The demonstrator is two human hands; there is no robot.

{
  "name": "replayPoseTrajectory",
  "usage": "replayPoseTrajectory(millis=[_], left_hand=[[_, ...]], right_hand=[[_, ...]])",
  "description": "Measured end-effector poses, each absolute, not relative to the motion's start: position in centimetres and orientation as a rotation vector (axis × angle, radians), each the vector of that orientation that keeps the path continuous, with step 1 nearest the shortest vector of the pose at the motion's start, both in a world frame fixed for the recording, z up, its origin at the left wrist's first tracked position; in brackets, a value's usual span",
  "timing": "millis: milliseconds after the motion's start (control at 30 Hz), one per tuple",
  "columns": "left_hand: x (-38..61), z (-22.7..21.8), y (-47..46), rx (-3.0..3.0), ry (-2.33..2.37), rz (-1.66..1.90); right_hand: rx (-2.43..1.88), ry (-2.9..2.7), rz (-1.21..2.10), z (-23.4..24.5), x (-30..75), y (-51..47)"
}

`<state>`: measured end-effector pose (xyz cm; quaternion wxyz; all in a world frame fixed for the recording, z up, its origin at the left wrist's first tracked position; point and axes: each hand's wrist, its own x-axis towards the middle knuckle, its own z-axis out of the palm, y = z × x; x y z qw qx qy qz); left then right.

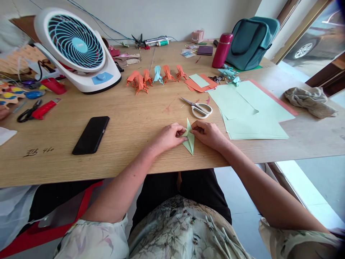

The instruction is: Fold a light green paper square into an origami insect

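Observation:
A folded pale green paper [190, 143], long and pointed at both ends, lies near the table's front edge. From its left side my left hand [174, 135] pinches a flap of it between thumb and fingers. My right hand [206, 133] grips the opposite side, its fingers bent against the paper. Just beyond my hands lie white-handled scissors [201, 108], blades pointing left. Large pale green sheets [250, 124] are spread to the right of my right hand. Further back stands a row of folded orange paper figures [140, 82] with one light blue paper figure [157, 75].
A black phone [91, 135] lies left of my hands. A white fan [78, 50] stands at the back left, near red-handled pliers [44, 109]. A pink flask [222, 50] and a teal bag [252, 43] stand at the back right. A crumpled cloth [309, 100] lies far right.

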<state>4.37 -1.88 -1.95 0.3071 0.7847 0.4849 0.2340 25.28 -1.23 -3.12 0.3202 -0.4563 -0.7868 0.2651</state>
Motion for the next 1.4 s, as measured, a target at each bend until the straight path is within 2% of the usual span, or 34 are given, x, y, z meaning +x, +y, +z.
replayPoseTrajectory(millis=[167, 300, 733, 1067, 1400], left_hand=[[4.3, -1.6, -2.2, 2.117, 1.341, 0.622], [3.6, -1.5, -2.8, 2.128, 1.208, 0.679], [2.8, -1.7, -4.2, 2.751, 1.058, 0.541], [3.0, -2.1, -4.4, 3.056, 1.025, 0.478], [3.3, -2.4, -4.4, 3.061, 1.016, 0.468]], right_hand=[[-1.210, -2.048, 0.679, -3.4, 25.1, -1.0], [-1.228, -2.051, 0.672, -3.7, 25.1, -0.9], [-1.192, -2.100, 0.605, -4.0, 25.2, -0.7], [-1.127, -2.046, 0.708, -3.5, 25.7, -1.0], [-1.060, -2.098, 0.602, -3.8, 25.7, -0.9]])
